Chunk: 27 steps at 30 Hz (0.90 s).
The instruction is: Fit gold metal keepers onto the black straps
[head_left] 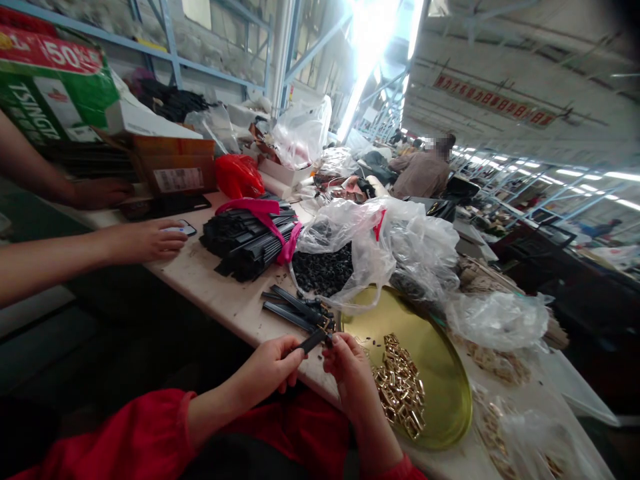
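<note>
My left hand (280,360) pinches a short black strap (312,341) just past the table's front edge. A gold buckle (326,325) shows at the strap's far end. With thumb and fingers closed, my right hand (350,370) grips a small black piece (329,341) right beside that end. Beyond my hands lie several black straps (290,315) with gold hardware at their ends. Close to my right hand, a round gold tray (445,373) bears a heap of gold buckles (400,390). A clear plastic bag of small black pieces (324,270) stands behind the straps.
On the left, another person's hand (150,240) rests by a phone (183,228). A bundle of black strips (245,243) tied with pink ribbon lies near it. Cardboard box (175,167), red bag (239,176) and clear bags (500,320) crowd the table.
</note>
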Each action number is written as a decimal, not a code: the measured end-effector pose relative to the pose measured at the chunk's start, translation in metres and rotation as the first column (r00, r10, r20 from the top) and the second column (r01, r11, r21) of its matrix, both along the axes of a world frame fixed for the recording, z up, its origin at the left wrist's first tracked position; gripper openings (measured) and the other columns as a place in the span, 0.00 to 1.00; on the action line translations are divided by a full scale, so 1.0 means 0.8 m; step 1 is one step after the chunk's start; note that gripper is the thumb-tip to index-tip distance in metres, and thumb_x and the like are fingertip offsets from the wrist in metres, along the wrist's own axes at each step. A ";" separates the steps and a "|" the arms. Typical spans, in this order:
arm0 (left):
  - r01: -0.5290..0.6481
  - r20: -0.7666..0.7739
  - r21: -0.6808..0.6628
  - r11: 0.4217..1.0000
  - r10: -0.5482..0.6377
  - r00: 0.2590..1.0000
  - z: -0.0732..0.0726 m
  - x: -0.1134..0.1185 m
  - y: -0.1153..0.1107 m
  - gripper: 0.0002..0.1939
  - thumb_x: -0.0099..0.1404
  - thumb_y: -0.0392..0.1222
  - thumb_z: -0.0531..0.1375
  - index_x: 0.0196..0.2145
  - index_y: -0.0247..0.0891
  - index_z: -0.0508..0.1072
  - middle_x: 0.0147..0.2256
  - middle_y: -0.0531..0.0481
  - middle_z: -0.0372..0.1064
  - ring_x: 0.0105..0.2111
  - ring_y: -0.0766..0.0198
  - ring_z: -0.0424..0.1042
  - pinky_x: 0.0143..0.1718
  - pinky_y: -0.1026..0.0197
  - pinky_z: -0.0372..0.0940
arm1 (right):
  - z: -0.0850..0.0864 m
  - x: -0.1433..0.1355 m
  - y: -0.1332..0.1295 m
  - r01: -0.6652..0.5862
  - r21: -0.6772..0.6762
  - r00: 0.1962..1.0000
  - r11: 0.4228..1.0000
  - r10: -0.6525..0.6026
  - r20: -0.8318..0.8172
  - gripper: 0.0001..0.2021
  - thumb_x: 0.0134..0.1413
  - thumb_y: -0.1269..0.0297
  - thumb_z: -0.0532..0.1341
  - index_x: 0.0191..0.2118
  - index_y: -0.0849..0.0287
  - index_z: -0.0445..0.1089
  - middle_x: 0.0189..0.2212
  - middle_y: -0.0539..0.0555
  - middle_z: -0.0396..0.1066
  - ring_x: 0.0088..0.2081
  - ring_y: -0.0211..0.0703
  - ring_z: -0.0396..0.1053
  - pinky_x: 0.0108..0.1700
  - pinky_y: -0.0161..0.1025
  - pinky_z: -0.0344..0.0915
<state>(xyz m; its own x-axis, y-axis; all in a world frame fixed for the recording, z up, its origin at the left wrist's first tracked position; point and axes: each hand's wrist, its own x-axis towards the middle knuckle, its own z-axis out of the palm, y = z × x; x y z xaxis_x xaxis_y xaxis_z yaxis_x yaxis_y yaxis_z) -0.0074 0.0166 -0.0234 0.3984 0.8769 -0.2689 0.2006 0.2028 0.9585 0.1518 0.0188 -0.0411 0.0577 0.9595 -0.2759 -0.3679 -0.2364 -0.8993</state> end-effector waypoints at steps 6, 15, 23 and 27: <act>0.043 -0.040 -0.115 0.992 -0.048 0.998 -0.002 -0.001 0.000 0.12 0.60 0.47 0.48 0.30 0.37 0.64 0.14 0.60 0.56 0.12 0.71 0.52 0.13 0.70 0.49 | 0.003 -0.006 -0.009 -0.029 0.080 0.986 0.996 0.015 0.168 0.15 0.42 0.57 0.66 0.36 0.57 0.67 0.26 0.48 0.70 0.28 0.37 0.67 0.33 0.35 0.65; 0.322 -0.376 0.122 0.939 -0.256 0.890 0.016 -0.029 0.027 0.11 0.58 0.41 0.52 0.22 0.39 0.69 0.19 0.54 0.65 0.20 0.65 0.61 0.20 0.66 0.48 | -0.006 0.010 -0.022 -0.201 -0.038 0.960 0.979 0.204 0.193 0.14 0.42 0.55 0.65 0.37 0.54 0.74 0.35 0.52 0.72 0.36 0.46 0.71 0.41 0.45 0.68; 0.209 -0.291 0.105 0.972 -0.171 0.941 0.004 -0.014 0.019 0.12 0.63 0.49 0.51 0.33 0.39 0.68 0.29 0.51 0.70 0.29 0.61 0.67 0.30 0.65 0.55 | -0.016 -0.015 -0.026 -0.200 0.064 0.875 0.978 0.148 0.462 0.18 0.45 0.63 0.63 0.46 0.54 0.68 0.33 0.52 0.70 0.33 0.42 0.68 0.37 0.39 0.66; 0.130 -0.154 0.119 0.984 -0.111 0.982 0.010 -0.012 0.026 0.14 0.63 0.51 0.50 0.37 0.39 0.67 0.32 0.52 0.69 0.32 0.61 0.66 0.34 0.66 0.57 | 0.008 0.005 0.007 -0.387 0.070 0.708 0.919 0.248 0.661 0.23 0.50 0.65 0.59 0.53 0.54 0.60 0.36 0.53 0.70 0.34 0.42 0.69 0.36 0.37 0.65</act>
<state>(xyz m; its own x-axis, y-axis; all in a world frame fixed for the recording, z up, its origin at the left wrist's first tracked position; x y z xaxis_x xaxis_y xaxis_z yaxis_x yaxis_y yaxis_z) -0.0172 0.0377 -0.0152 0.4680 0.8556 -0.2211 0.3558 0.0466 0.9334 0.1557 0.0242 -0.0349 -0.1677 0.9806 -0.1013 0.3619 -0.0343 -0.9316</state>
